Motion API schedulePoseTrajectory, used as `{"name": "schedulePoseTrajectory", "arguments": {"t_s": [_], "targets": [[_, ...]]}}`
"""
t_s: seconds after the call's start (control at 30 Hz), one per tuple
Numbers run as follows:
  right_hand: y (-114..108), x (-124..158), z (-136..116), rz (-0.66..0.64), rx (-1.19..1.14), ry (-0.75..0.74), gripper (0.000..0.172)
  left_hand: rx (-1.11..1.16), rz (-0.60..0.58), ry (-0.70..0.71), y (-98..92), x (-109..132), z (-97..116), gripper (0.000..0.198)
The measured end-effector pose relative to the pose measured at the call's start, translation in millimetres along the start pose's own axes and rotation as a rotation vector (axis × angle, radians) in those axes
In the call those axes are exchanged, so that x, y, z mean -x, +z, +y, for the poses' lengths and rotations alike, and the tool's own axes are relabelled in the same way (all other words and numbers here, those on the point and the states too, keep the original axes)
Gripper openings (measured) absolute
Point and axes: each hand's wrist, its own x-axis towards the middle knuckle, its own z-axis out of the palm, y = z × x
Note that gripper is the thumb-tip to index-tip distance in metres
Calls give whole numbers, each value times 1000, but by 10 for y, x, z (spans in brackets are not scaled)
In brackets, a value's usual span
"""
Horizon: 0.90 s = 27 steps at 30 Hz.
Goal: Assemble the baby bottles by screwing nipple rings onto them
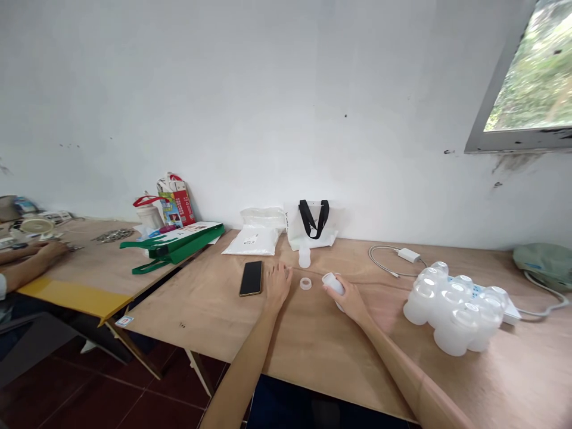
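Remotely, I needed a steady right hand (pixel 351 301), its grip wrapped round a tilted white bottle (pixel 332 282), the left hand (pixel 277 286) loosely spread left of a white ring (pixel 305 283).

The bottle (pixel 335 283) and ring (pixel 305 288) look like smooth plastic, the tabletop (pixel 210 316) matt wood, the smartphone screen (pixel 251 277) glossy.

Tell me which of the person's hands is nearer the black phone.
Left. The left hand is just right of the black phone; the right hand is farther right, holding a white container.
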Motion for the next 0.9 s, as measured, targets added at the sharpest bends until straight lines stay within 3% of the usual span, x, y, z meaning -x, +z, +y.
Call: {"name": "schedulePoseTrajectory", "arguments": {"t_s": [0.17, 0.4, 0.7, 0.9], "targets": [[17, -14, 36, 15, 8, 18, 49, -46, -110, -5, -46, -14, -122, 14], [21, -18, 50, 10, -2, 10, 51, -31, -109, -17, -107, -18, -167, 34], [21, -24, 65, 5, -15, 14, 54, -113, -259, 106, -181, 31, -222, 17], [9, -13, 53, -3, -15, 22, 53, -173, -202, 96, -183, 47, -239, 10]]}}
